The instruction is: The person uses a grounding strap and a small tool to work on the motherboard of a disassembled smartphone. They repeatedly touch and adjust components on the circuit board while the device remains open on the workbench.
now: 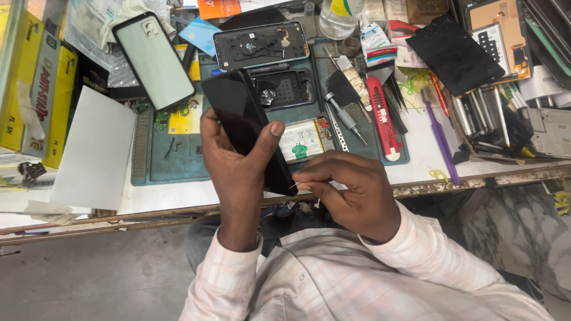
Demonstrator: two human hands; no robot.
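My left hand [238, 169] grips a black phone screen panel [238, 110], holding it tilted above the bench edge with the thumb across its face. My right hand [351, 190] has its fingers pinched on a thin pin-like tool [294, 186] whose tip touches the panel's lower edge. On the green work mat [178, 157] behind lie an opened phone body [284, 89], a phone back frame [262, 44] and a white battery [300, 141].
A phone back cover [156, 59] leans at the upper left beside yellow boxes [27, 89] and a white sheet [95, 148]. A red utility knife [380, 119], a screwdriver [345, 116], a purple pry tool [440, 139] and a black screen [455, 53] lie to the right.
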